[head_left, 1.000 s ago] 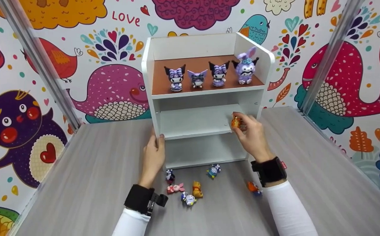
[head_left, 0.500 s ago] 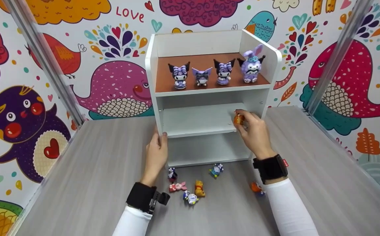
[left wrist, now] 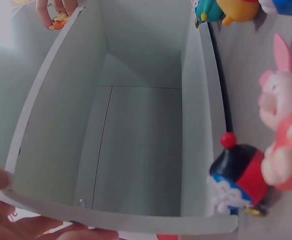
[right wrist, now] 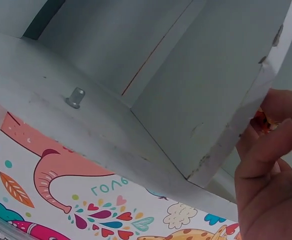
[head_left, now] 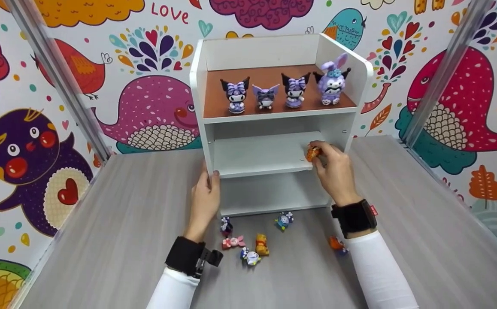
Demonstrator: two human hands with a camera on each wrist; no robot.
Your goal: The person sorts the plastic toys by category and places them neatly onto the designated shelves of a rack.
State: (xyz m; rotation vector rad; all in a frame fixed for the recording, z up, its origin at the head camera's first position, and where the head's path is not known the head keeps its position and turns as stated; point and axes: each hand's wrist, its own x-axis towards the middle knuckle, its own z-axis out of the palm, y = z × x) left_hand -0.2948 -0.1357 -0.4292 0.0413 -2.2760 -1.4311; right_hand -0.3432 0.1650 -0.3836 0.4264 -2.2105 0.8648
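A small orange tiger-like figurine (head_left: 312,153) is pinched between the thumb and fingers of my right hand (head_left: 337,174), at the right end of the white shelf unit's (head_left: 265,155) middle board. In the left wrist view the orange figurine (left wrist: 59,21) shows below the fingertips; in the right wrist view the board's edge and fingers mostly cover it. My left hand (head_left: 204,199) grips the unit's left side panel, thumb in front, the other fingers partly hidden behind. The left wrist view has those fingers around the panel edge (left wrist: 105,217).
Several purple figurines, including a rabbit-eared one (head_left: 331,86), stand on the brown top shelf (head_left: 257,73). On the grey table before the unit lie a yellow bear (head_left: 262,244), a pink piglet (head_left: 233,242), a blue figurine (head_left: 283,220), an orange-and-blue one (head_left: 337,244) and others.
The orange figurine has turned slightly in my right fingers and stays at the right end of the middle board. My left hand keeps its grip. The head view has shifted a little.
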